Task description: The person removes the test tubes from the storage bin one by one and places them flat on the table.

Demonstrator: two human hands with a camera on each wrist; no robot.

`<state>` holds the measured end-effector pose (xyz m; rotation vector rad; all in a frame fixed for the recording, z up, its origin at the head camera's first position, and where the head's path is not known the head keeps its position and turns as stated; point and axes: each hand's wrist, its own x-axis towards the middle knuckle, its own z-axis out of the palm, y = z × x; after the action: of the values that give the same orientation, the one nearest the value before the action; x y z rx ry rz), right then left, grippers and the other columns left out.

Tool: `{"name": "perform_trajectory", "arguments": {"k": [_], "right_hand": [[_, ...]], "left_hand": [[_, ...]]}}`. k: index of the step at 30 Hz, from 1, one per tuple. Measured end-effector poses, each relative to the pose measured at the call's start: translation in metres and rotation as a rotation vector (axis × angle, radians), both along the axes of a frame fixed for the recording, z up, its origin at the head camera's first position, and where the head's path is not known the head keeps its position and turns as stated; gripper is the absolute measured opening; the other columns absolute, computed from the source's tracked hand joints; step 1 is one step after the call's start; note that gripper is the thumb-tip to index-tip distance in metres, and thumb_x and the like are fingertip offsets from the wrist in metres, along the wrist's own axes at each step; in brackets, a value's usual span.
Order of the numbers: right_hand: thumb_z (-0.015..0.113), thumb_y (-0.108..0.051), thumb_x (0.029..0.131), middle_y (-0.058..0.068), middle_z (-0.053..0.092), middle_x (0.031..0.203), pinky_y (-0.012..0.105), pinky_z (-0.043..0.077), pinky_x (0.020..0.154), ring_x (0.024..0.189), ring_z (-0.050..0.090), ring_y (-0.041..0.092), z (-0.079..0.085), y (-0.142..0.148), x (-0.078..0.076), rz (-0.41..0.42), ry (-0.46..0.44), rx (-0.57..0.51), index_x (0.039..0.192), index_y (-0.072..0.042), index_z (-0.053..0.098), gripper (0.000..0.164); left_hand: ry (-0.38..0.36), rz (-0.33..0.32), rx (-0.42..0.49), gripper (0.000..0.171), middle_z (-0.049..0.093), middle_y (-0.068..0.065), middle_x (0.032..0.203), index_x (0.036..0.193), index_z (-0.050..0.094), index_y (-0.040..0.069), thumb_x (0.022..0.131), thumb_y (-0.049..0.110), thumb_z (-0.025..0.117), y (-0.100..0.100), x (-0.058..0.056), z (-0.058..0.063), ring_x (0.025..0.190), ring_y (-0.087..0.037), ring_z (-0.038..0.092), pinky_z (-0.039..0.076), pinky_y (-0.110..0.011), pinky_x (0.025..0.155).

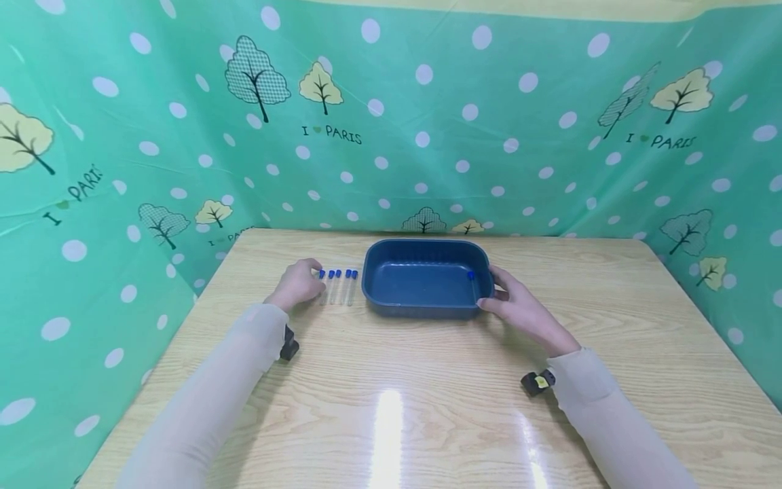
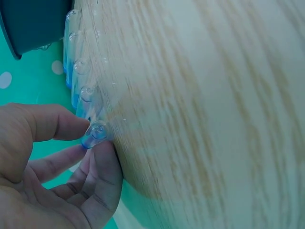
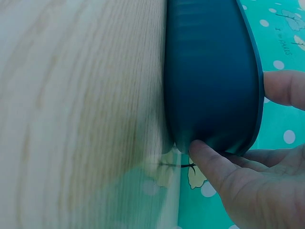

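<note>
My left hand [image 1: 298, 282] is at the left end of a row of clear test tubes with blue caps [image 1: 349, 289] lying on the table. In the left wrist view, its thumb and fingers pinch the nearest test tube [image 2: 98, 131] near the rounded end. The other tubes [image 2: 82, 67] lie side by side beyond it. My right hand [image 1: 518, 307] grips the right end of a dark blue plastic basin [image 1: 421, 312], one digit over the rim and other fingers against the outer wall. A single blue-capped tube [image 1: 472, 284] lies inside the basin, along its right side.
The light wood table [image 1: 452, 407] carries the basin and tubes near its far side. A green dotted cloth [image 1: 391, 149] with printed trees hangs behind and at both sides. Black wrist cameras [image 1: 537, 382] sit on both forearms.
</note>
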<state>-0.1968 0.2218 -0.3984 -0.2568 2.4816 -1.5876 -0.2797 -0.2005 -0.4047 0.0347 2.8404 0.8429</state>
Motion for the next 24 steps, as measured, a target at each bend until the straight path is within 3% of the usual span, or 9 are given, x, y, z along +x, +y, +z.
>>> {"name": "perform_trajectory", "arguments": {"k": [4,8,12,24], "right_hand": [[0.059,-0.013,0.092,0.024,0.016,0.154,0.052,0.040,0.099,0.133,0.034,0.045,0.0001,0.0002,-0.0005,0.006,0.000,0.003,0.153,-0.006,0.006,0.081],[0.059,-0.012,0.092,0.024,0.016,0.154,0.052,0.040,0.099,0.133,0.034,0.044,-0.0010,0.0008,-0.0013,0.005,0.001,0.005,0.153,-0.005,0.007,0.081],[0.059,-0.012,0.092,0.024,0.016,0.154,0.051,0.040,0.099,0.133,0.034,0.044,-0.0009,0.0011,-0.0013,0.003,0.002,0.005,0.153,-0.005,0.007,0.081],[0.059,-0.013,0.092,0.022,0.016,0.155,0.051,0.040,0.099,0.134,0.033,0.043,-0.0003,0.0013,-0.0006,-0.001,-0.002,0.004,0.153,-0.007,0.007,0.081]], "left_hand": [[0.003,-0.001,0.001,0.053,0.050,-0.026,0.130,0.135,0.045,-0.003,0.085,0.012,0.057,-0.0006,0.0000,-0.0006,0.108,-0.038,0.051,0.041,-0.052,0.094],[-0.002,0.002,0.010,0.053,0.057,-0.023,0.119,0.135,0.044,-0.003,0.086,0.012,0.057,-0.0006,0.0003,-0.0001,0.085,-0.029,0.057,0.047,-0.042,0.077],[-0.004,0.008,0.026,0.053,0.060,-0.019,0.105,0.135,0.044,-0.003,0.086,0.012,0.056,-0.0007,0.0009,0.0005,0.068,-0.021,0.054,0.046,-0.034,0.066],[-0.018,0.015,0.077,0.051,0.059,-0.008,0.076,0.135,0.044,-0.002,0.087,0.012,0.055,-0.0029,0.0015,0.0002,0.058,-0.016,0.052,0.046,-0.031,0.058]]}}
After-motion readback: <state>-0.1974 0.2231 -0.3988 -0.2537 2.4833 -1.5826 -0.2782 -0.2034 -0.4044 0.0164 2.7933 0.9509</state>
